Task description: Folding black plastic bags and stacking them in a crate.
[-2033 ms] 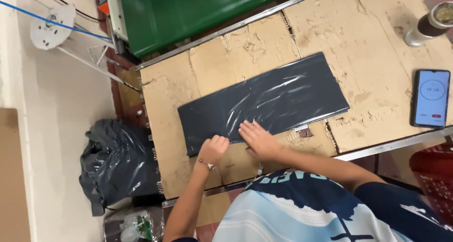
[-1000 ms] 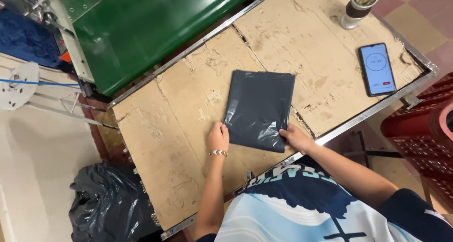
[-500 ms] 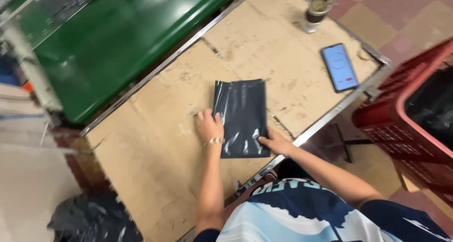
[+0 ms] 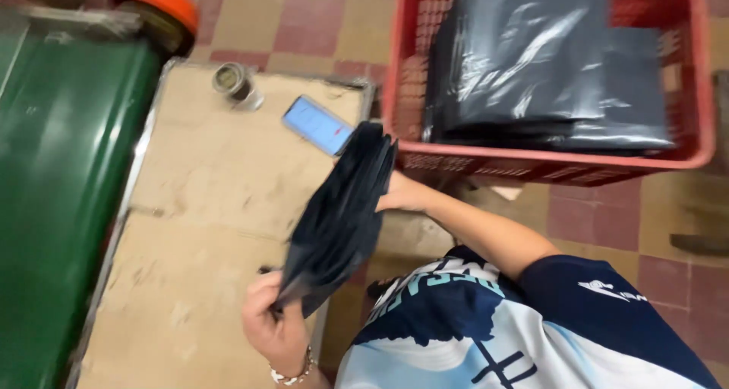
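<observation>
I hold a folded black plastic bag (image 4: 339,218) in the air between both hands, above the right edge of the cardboard-covered table (image 4: 205,207). My left hand (image 4: 275,324) grips its lower end. My right hand (image 4: 401,194) grips its upper end, partly hidden behind the bag. The bag's top points toward a red plastic crate (image 4: 547,160) on the floor to the right. Inside the crate lies a stack of folded black bags (image 4: 531,62).
A phone with a lit screen (image 4: 317,125) and a small metal cup (image 4: 234,81) lie at the table's far end. A green machine (image 4: 53,176) runs along the left side. An orange-lidded container (image 4: 156,6) stands beyond it. The floor is tiled.
The long black bag was folded smaller on the table. Now both hands have lifted it off the table, and the view has swung right toward the red crate.
</observation>
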